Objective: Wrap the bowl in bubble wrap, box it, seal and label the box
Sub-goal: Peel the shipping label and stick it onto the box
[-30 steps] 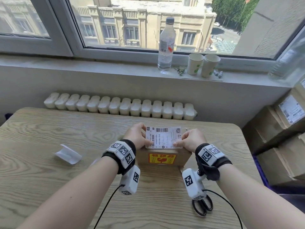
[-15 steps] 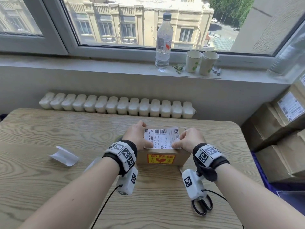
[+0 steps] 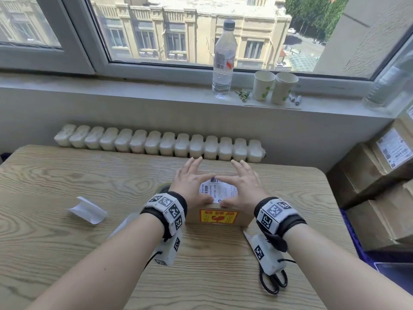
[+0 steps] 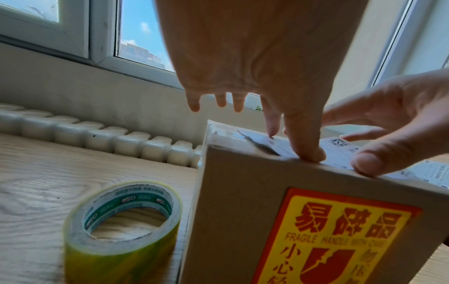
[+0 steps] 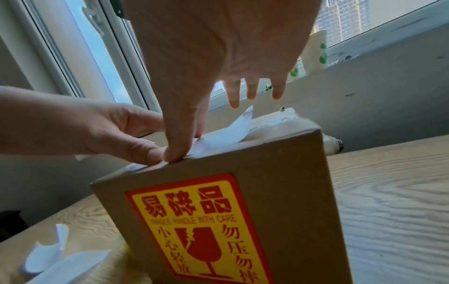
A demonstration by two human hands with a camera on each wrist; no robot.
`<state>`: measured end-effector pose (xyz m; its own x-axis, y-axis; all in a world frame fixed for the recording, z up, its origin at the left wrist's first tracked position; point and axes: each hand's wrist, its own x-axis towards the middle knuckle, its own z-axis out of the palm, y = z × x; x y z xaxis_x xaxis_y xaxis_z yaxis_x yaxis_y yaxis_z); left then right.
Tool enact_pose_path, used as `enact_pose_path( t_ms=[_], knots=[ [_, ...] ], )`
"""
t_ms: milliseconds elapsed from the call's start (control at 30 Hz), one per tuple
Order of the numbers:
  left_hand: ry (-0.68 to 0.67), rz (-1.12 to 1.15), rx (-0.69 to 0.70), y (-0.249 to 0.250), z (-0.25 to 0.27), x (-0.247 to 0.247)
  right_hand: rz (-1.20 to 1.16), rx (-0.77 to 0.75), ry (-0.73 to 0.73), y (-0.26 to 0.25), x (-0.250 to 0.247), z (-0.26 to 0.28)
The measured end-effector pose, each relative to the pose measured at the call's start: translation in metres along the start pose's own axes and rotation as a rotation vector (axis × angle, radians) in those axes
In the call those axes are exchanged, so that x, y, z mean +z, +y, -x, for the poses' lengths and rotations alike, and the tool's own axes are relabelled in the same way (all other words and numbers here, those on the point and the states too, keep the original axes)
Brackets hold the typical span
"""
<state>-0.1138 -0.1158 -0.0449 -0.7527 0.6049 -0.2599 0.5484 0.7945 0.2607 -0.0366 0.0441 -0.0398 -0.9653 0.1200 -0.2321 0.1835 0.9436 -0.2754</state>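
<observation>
A closed brown cardboard box (image 3: 220, 220) stands on the wooden table (image 3: 67, 253), with a red and yellow fragile sticker (image 3: 218, 216) on its near side. A white shipping label (image 3: 218, 190) lies on its top. My left hand (image 3: 196, 184) and right hand (image 3: 242, 186) rest on the label with fingers spread and straight. Both thumbs press it near the front edge. In the right wrist view the label's right corner (image 5: 234, 130) still curls up off the box (image 5: 291, 192). The left wrist view shows my left thumb (image 4: 306, 151) pressing on the label (image 4: 337, 153). The bowl is hidden.
A tape roll (image 4: 121, 226) sits just left of the box. Curled white backing paper (image 3: 88, 210) lies further left. Black scissors (image 3: 273, 283) lie under my right wrist. Stacked cardboard boxes (image 3: 380, 198) stand right of the table. A bottle (image 3: 223, 59) and cups (image 3: 274, 87) are on the windowsill.
Both hands went from curled, holding the label's side edges, to spread flat with thumbs pressing the label onto the box top. The box has not moved.
</observation>
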Motion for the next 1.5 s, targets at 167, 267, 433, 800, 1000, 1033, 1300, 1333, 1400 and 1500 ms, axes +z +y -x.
enact_pose_path(
  t_ms=[167,267,433,800,1000,1033,1300,1333,1400,1500],
  knots=[
    [-0.041,-0.002,-0.017,-0.005,-0.001,0.001,0.013,0.019,-0.033,0.001,0.006,-0.005],
    [-0.051,-0.012,-0.013,-0.007,-0.002,0.001,-0.005,0.057,-0.048,0.004,0.007,-0.005],
    [-0.07,-0.02,-0.014,-0.015,-0.002,0.0,-0.026,0.121,-0.053,0.013,0.003,-0.004],
    [-0.097,0.035,-0.057,-0.034,0.004,-0.006,0.006,0.214,-0.047,0.044,-0.01,0.008],
    [-0.152,0.168,-0.071,-0.032,0.002,-0.01,-0.114,0.175,-0.095,0.043,-0.013,0.008],
    [-0.143,0.198,-0.075,-0.031,0.001,-0.011,-0.117,0.185,-0.093,0.042,-0.015,0.007],
    [-0.009,0.232,-0.199,-0.019,-0.013,-0.009,-0.172,0.262,-0.058,0.038,-0.014,-0.014],
    [0.0,0.23,-0.203,-0.019,-0.016,-0.008,-0.173,0.268,-0.048,0.039,-0.013,-0.017],
    [0.013,0.226,-0.21,-0.019,-0.023,-0.007,-0.156,0.272,-0.031,0.041,-0.013,-0.021],
    [0.019,0.239,-0.219,-0.019,-0.031,-0.007,-0.157,0.269,-0.011,0.045,-0.011,-0.027]
  ],
)
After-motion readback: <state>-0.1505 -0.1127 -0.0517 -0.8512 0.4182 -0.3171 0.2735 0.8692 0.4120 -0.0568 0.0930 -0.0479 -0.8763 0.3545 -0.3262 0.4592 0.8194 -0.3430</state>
